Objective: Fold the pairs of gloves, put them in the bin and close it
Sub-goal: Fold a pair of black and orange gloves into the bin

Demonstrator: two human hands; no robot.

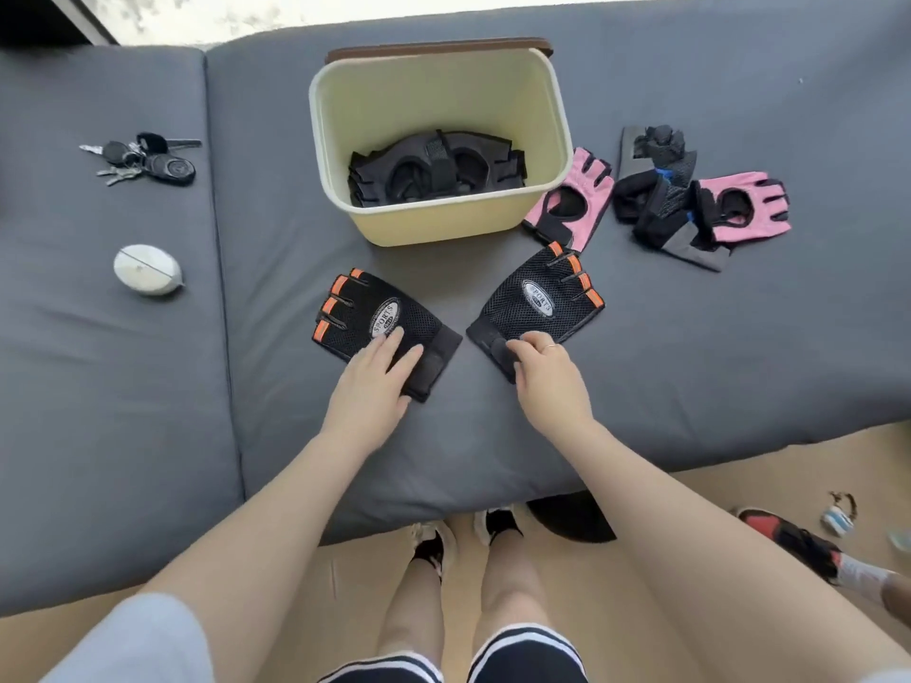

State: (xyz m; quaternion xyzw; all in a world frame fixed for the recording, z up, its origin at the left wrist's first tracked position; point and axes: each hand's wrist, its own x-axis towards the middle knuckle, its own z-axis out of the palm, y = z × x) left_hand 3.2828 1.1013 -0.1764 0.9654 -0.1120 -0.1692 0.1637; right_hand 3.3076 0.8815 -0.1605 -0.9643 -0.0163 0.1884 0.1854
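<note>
Two black mesh fingerless gloves with orange finger trim lie flat on the grey cushion in front of the bin. My left hand [377,382] rests with straight fingers on the wrist end of the left glove [367,313]. My right hand [544,372] pinches the wrist strap of the right glove [542,298] with curled fingers. The pale yellow bin [434,224] stands open behind them, with folded black gloves [436,167] on its bottom. Its brown lid [438,47] stands behind its far rim.
Right of the bin lie a pink glove [572,199], another pink glove [744,204] and black-and-grey gloves [660,189] in a loose pile. A bunch of keys [148,157] and a white oval case [147,276] lie on the left cushion. Shoes [788,539] sit on the floor.
</note>
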